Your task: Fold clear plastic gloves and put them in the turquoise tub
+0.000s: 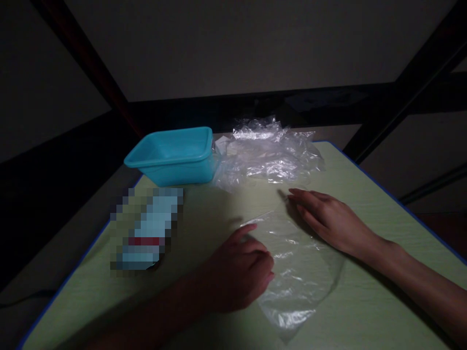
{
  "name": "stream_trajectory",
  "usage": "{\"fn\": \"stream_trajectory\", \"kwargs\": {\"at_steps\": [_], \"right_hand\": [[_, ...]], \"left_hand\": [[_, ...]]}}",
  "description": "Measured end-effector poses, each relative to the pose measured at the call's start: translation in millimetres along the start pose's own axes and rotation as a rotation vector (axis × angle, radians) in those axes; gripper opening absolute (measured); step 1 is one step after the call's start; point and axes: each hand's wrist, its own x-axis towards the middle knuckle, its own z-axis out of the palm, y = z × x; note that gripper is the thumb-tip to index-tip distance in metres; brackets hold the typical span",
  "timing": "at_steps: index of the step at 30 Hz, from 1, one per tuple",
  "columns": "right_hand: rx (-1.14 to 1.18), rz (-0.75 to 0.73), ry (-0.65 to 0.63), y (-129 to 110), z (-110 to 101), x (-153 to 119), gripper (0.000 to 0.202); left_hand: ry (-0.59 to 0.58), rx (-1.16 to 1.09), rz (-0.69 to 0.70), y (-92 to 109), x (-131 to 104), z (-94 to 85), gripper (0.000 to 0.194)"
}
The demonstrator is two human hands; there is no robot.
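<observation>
A clear, flat plastic bag (292, 272) lies wrinkled on the table in front of me, between my hands. My left hand (242, 272) is over the bag's left side; one finger stretches along its upper left edge, while the others curl in and pinch the film. At the bag's upper right, my right hand (323, 216) has its fingers stretched forward and its thumb a little apart. Its fingertips are near the far edge of the film, which is hard to make out there.
At the back left of the pale green table (365, 209) stands a turquoise plastic basin (175, 170). Beside it is a heap of crumpled clear plastic bags (270, 150). A blurred-out light blue item (151, 231) lies at the left. The table has a blue rim.
</observation>
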Motion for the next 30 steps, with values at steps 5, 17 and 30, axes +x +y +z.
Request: {"fn": "stream_trajectory", "kwargs": {"at_steps": [5,17,30], "right_hand": [[0.026,-0.017,-0.023,-3,1,0,0.042],[0.026,-0.167,-0.061,-11,5,-3,0.039],[0.046,-0.305,-0.151,-9,10,-2,0.046]], "left_hand": [[-0.037,-0.019,0.066,3,-3,5.0,0.018],[-0.129,0.003,0.244,12,-2,2.9,0.016],[-0.043,-0.049,0.319,16,-2,5.9,0.023]]}}
